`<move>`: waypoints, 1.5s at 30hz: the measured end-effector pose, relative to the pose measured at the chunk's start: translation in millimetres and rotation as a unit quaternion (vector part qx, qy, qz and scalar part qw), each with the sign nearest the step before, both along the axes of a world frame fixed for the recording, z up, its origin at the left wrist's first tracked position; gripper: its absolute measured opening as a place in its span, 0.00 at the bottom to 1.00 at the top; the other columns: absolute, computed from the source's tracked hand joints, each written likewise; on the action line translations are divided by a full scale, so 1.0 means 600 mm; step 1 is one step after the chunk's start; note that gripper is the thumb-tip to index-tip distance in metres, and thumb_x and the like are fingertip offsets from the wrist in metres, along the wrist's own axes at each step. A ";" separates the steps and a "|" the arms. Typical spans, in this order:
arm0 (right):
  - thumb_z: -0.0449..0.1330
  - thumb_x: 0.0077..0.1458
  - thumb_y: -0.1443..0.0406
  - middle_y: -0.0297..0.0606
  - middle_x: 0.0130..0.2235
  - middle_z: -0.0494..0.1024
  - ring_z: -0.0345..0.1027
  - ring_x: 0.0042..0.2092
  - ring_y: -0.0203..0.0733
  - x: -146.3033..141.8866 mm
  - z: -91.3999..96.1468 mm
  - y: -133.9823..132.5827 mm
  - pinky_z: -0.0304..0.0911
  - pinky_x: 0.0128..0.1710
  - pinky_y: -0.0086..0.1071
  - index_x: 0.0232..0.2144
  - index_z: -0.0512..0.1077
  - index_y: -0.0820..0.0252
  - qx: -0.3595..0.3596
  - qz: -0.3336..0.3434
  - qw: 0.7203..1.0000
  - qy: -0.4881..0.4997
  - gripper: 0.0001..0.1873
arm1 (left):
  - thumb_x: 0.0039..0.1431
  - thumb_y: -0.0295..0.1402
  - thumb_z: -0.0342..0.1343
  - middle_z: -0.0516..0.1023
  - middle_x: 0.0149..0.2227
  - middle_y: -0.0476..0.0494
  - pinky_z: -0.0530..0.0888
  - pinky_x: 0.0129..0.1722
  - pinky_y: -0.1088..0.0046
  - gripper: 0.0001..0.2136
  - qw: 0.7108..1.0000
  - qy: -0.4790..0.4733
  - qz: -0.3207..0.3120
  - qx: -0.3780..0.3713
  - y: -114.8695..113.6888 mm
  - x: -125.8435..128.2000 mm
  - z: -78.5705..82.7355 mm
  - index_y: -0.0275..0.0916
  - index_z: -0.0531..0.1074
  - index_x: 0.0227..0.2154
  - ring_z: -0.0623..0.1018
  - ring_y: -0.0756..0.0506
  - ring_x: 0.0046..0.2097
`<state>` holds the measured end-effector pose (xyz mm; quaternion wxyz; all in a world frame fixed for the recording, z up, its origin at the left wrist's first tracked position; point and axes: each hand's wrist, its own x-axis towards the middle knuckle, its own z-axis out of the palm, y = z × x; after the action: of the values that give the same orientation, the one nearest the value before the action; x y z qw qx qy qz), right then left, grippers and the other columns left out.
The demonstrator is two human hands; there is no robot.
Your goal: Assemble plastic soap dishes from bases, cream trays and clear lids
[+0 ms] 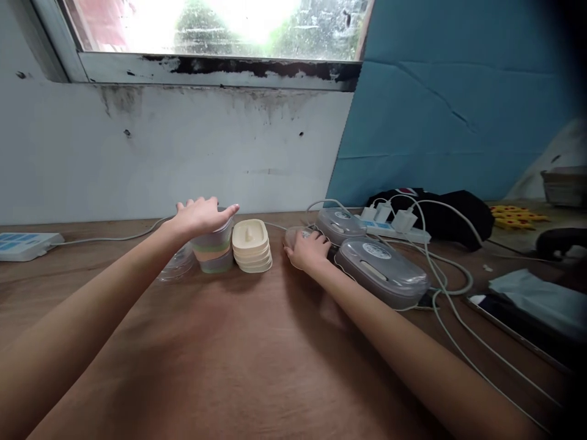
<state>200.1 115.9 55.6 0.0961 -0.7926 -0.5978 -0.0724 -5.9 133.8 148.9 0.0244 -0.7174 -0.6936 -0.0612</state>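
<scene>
Cream stack [252, 245]: landmark; pale matte pieces nested, rounded-square, raised bar on the top one. Looks like plastic. Nesting probably saves space.
Left hand: palm down over the tubs, fingers spread, thumb out toward the cream stack, not closed round anything. Contact with the rim: can't tell. Could be steadying them from above.
Tubs [211, 252]: just left of the cream stack, upright, translucent, smooth, green and orange bands showing; likely nested.
Clear lid [177, 267]: farther left of the stack, beyond the tubs, flat on the tabletop, thin and shiny.
Right hand [310, 249]: right of the stack, well apart from the left hand, draped over the small box. Grip underneath hidden, can't tell.
Small box [293, 234]: right of the stack, under that hand, translucent, rounded.
Grey boxes [384, 269]: farther right of the stack, rounded oblongs, glossy lids, round labels; grouped, perhaps by kind.
Tabletop [238, 354]: under the stack, brown, wood-like.
</scene>
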 end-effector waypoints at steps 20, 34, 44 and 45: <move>0.60 0.45 0.63 0.49 0.61 0.43 0.44 0.61 0.56 0.037 -0.054 -0.278 0.57 0.53 0.50 0.59 0.38 0.50 0.051 0.355 0.913 0.194 0.45 | 0.38 0.48 0.62 0.64 0.53 0.36 0.67 0.48 0.60 0.44 0.796 -0.073 -0.554 -0.235 -0.125 0.072 -0.113 0.39 0.52 0.58 0.66 0.35 0.53; 0.58 0.51 0.59 0.43 0.58 0.54 0.50 0.59 0.52 0.055 -0.089 -0.229 0.55 0.55 0.49 0.57 0.50 0.46 0.045 0.411 0.879 0.237 0.33 | 0.47 0.53 0.53 0.62 0.55 0.32 0.66 0.50 0.61 0.40 0.965 -0.183 -0.048 0.180 -0.111 -0.115 -0.041 0.35 0.50 0.58 0.67 0.36 0.54; 0.57 0.53 0.58 0.44 0.57 0.58 0.50 0.59 0.54 0.046 -0.079 -0.228 0.56 0.53 0.52 0.53 0.61 0.48 0.049 0.432 0.881 0.188 0.24 | 0.43 0.60 0.49 0.77 0.37 0.32 0.72 0.31 0.64 0.31 0.980 -0.123 0.144 -0.054 -0.025 -0.183 -0.074 0.36 0.73 0.36 0.75 0.31 0.42; 0.57 0.53 0.58 0.43 0.58 0.57 0.49 0.59 0.54 0.046 -0.078 -0.228 0.56 0.53 0.52 0.53 0.61 0.47 0.050 0.432 0.881 0.186 0.24 | 0.43 0.60 0.48 0.77 0.37 0.33 0.72 0.31 0.64 0.30 0.981 -0.123 0.134 -0.064 -0.027 -0.178 -0.076 0.36 0.73 0.35 0.76 0.32 0.42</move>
<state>227.6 -20.9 8.8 0.2672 -0.4486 -0.8475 0.0951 -112.4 117.7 103.5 -0.0992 -0.6052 -0.7834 -0.1005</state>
